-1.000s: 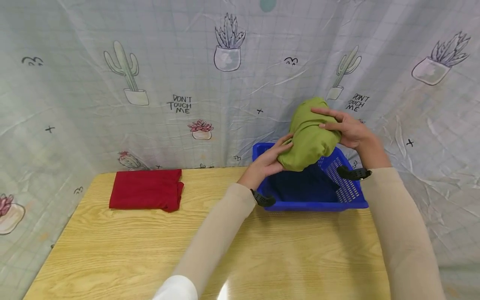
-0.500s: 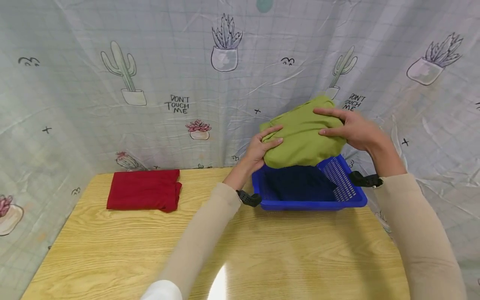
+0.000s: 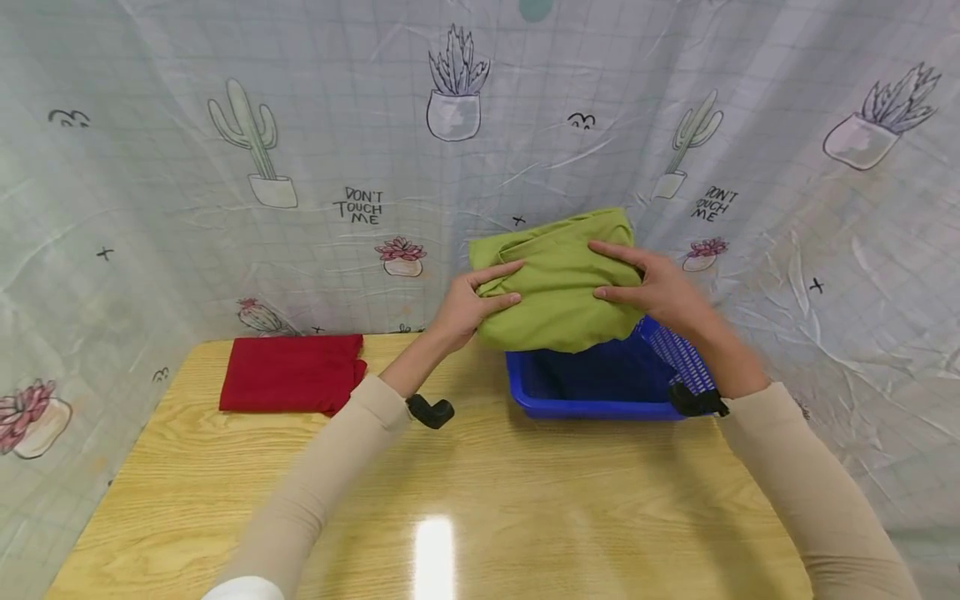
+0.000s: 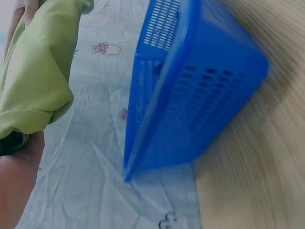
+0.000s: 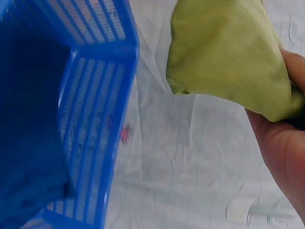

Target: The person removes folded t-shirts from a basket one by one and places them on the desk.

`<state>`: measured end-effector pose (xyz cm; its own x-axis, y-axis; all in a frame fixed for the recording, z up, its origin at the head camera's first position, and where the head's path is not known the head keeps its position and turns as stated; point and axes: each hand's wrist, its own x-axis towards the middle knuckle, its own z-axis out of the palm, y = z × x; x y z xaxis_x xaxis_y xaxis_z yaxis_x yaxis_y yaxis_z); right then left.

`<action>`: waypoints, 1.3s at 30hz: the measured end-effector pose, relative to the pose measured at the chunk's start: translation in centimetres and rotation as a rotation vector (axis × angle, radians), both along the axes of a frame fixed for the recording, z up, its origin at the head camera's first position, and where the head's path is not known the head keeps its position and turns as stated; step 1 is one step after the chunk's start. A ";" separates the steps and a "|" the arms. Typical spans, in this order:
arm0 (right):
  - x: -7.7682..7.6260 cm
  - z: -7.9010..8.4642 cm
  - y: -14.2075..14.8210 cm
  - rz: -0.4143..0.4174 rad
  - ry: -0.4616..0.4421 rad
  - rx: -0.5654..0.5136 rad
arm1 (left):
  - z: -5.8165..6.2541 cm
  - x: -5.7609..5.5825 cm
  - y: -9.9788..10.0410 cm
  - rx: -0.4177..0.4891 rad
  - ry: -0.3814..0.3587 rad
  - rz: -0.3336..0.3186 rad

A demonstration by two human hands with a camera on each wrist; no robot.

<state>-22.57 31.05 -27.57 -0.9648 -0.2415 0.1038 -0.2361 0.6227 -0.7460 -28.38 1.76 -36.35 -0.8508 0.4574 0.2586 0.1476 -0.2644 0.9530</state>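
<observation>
A folded green cloth [image 3: 558,287] is held up between both hands, over the left part of a blue plastic basket [image 3: 600,410]. My left hand [image 3: 461,312] grips its left end, thumb and a finger on the near face. At the other end my right hand [image 3: 663,287] grips it the same way, with the remaining fingers hidden behind. In the right wrist view the green cloth [image 5: 224,57] hangs beside the basket [image 5: 95,133], and a dark blue cloth [image 5: 28,124] lies inside that basket. The left wrist view shows the green cloth [image 4: 43,67] apart from the basket's rim [image 4: 164,90].
A folded red cloth [image 3: 288,375] lies at the back left of the wooden table [image 3: 510,500]. Behind the table hangs a pale curtain [image 3: 315,100] printed with cacti, close to the back edge and the basket.
Both hands have carried the green cloth to the left, off the basket's middle. The left hand has moved away from the right, and the cloth has spread wider and flatter between them.
</observation>
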 end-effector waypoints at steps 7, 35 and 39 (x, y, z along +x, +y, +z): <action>0.4 -1.8 -2.8 0.044 0.071 -0.087 | 0.1 1.0 -4.0 -0.157 0.093 0.048; 2.8 -10.9 -18.2 -0.024 0.190 -0.178 | -3.8 6.0 -17.0 -0.522 0.030 0.304; 3.0 -13.3 -19.9 -0.075 0.183 -0.237 | -5.1 6.0 -18.0 -0.570 0.017 0.317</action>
<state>-19.57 11.10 -40.89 -0.9390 -0.1185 0.3228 -0.3402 0.4569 -0.8219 -22.39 -16.20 -41.43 -0.9650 0.2541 0.0644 0.1515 0.3403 0.9280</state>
